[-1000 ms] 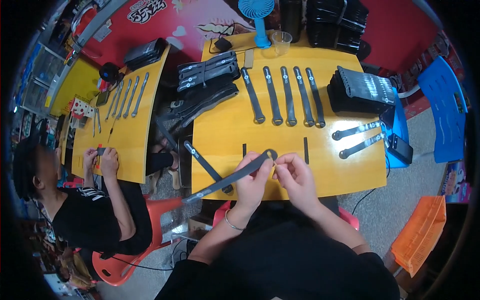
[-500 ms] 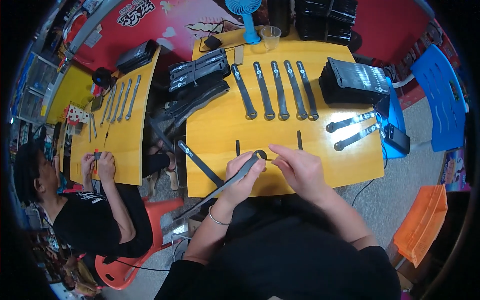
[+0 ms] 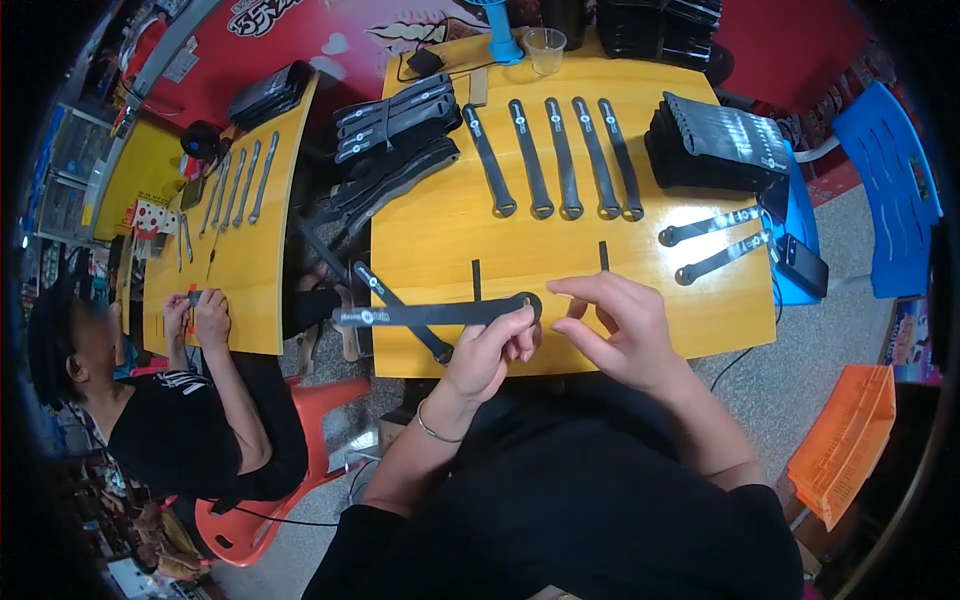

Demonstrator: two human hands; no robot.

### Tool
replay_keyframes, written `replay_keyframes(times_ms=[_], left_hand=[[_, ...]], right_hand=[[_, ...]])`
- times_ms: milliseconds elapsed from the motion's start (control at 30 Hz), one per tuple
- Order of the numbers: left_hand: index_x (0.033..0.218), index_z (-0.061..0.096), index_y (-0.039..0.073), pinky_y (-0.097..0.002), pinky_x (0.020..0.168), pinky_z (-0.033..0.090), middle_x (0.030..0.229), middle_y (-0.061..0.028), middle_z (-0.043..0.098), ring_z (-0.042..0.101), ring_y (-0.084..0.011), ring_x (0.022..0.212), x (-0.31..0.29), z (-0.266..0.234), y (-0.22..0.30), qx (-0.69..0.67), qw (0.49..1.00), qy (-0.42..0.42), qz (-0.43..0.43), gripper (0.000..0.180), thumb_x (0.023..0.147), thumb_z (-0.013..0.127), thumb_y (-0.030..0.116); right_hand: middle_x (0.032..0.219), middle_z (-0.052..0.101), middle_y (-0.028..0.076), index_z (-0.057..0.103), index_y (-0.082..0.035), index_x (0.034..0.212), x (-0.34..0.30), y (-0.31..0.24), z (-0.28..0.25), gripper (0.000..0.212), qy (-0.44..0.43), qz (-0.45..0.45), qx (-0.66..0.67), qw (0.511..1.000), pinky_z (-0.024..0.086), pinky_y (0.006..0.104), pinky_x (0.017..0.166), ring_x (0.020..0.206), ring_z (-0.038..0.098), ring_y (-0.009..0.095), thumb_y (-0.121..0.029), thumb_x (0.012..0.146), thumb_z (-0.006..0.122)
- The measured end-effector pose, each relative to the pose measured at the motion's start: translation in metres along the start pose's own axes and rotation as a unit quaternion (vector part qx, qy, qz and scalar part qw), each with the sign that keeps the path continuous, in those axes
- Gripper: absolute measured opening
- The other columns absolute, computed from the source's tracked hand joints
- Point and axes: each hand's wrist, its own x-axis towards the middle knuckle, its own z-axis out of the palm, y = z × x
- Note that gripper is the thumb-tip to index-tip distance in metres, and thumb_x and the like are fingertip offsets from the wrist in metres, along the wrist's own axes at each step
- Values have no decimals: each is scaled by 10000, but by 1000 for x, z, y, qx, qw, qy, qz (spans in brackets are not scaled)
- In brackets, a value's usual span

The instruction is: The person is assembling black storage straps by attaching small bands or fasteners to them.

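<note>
My left hand (image 3: 487, 355) pinches a flat black strap (image 3: 420, 314) near its rounded end, which has a hole. The strap stretches out to the left over the table, light print on its far end. Just right of that rounded end is my right hand (image 3: 625, 330), thumb and fingers apart with nothing seen between them. Another black strap (image 3: 400, 303) lies slantwise on the table, partly beneath the held one. Farther back, several similar straps (image 3: 535, 165) lie side by side, and two more straps (image 3: 712, 228) rest at the right.
The yellow table (image 3: 560, 262) bears two short black marks. Bundled straps (image 3: 395, 125) sit at its left edge, a strap stack (image 3: 715, 145) at the right. A plastic cup (image 3: 545, 50) and blue fan (image 3: 503, 40) stand behind. Another person (image 3: 190, 420) works at the left table (image 3: 262, 270).
The held strap has swung up from hanging toward the lower left to lying almost level, its printed face showing. My right hand's fingers have spread and drawn away from the strap's end.
</note>
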Motion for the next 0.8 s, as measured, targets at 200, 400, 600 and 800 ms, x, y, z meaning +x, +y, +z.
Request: replay_keyframes(times_ms=[200, 400, 600, 800], left_hand=[[597, 538, 39, -240, 541, 344, 606, -42, 505, 471, -133, 564, -2, 0, 3, -57, 996, -2, -65, 321, 893, 536, 163], [713, 534, 26, -255, 550, 354, 603, -34, 470, 446, -130, 557, 3, 4, 4, -64, 996, -42, -45, 253, 905, 474, 179], [835, 497, 83, -229, 531, 345, 651, 11, 431, 391, -87, 549, 5, 13, 6, -62, 998, -22, -8, 306, 981, 366, 318], [749, 457, 99, -208, 494, 304, 611, 34, 388, 351, -67, 515, 9, 11, 2, 1, 997, 55, 58, 302, 990, 410, 274]], right_hand=[[813, 621, 98, 645, -28, 941, -1, 6, 11, 187, -31, -12, 33, 999, 498, 293, 633, 738, 631, 226, -101, 773, 687], [812, 611, 105, 639, -26, 897, -5, 14, 22, 145, 2, -13, 34, 999, 496, 303, 627, 737, 625, 245, -68, 767, 686], [795, 605, 112, 636, -25, 884, -5, 15, 25, 132, 18, -28, 26, 999, 490, 311, 615, 718, 616, 258, -43, 761, 680], [736, 597, 100, 625, -61, 1083, -9, 10, 17, 298, 20, -51, -20, 998, 457, 299, 563, 666, 593, 233, -74, 786, 653]])
